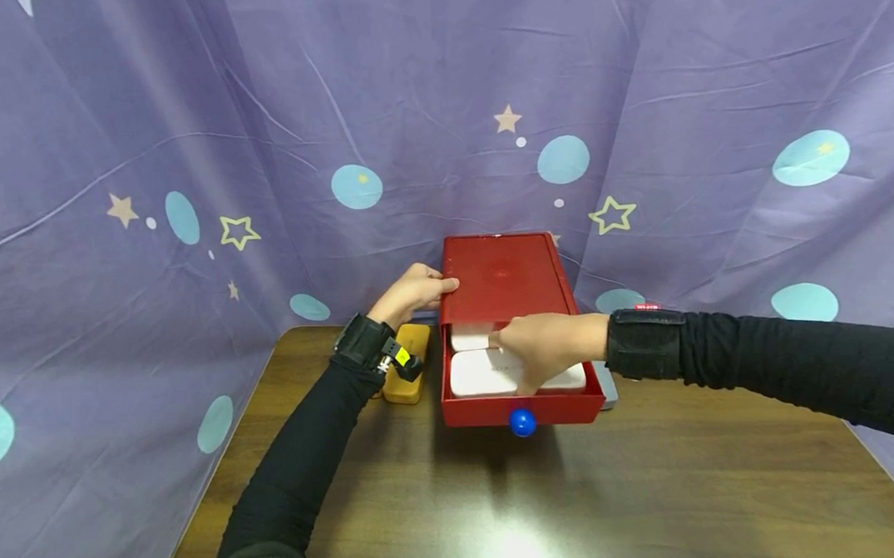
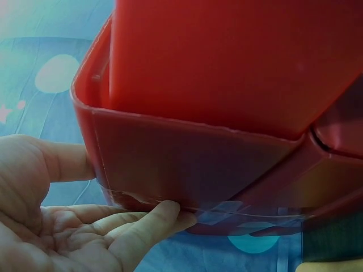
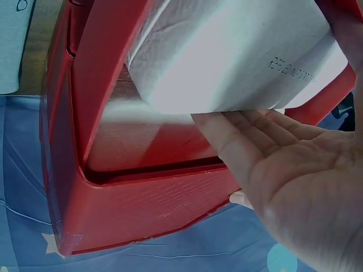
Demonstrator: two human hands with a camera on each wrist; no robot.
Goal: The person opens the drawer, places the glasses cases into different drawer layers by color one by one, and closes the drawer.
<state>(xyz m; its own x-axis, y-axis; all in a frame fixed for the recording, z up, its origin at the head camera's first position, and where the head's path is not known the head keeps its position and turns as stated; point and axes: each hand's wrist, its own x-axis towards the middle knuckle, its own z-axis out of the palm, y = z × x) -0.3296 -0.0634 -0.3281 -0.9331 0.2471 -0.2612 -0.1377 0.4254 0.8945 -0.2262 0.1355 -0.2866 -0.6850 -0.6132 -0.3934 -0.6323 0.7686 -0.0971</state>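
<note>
A red drawer box (image 1: 503, 276) stands against the curtain with its drawer (image 1: 475, 411) pulled out and a blue round knob (image 1: 522, 423) on the front. Inside the drawer lie a white rounded case (image 1: 484, 373) with embossed letters and another white item (image 1: 468, 338) behind it. My right hand (image 1: 547, 345) reaches into the drawer and grips the front case, thumb at its front side and fingers at its rear edge. At the box's left side, my left hand (image 1: 417, 290) holds the housing, with the thumb and fingers around its back corner in the left wrist view.
A yellow case (image 1: 407, 366) lies on the wooden table (image 1: 651, 486) left of the box, beneath my left wrist. Close along the drawer's right side is a grey item (image 1: 606, 386). A purple patterned curtain (image 1: 438, 80) hangs behind the table.
</note>
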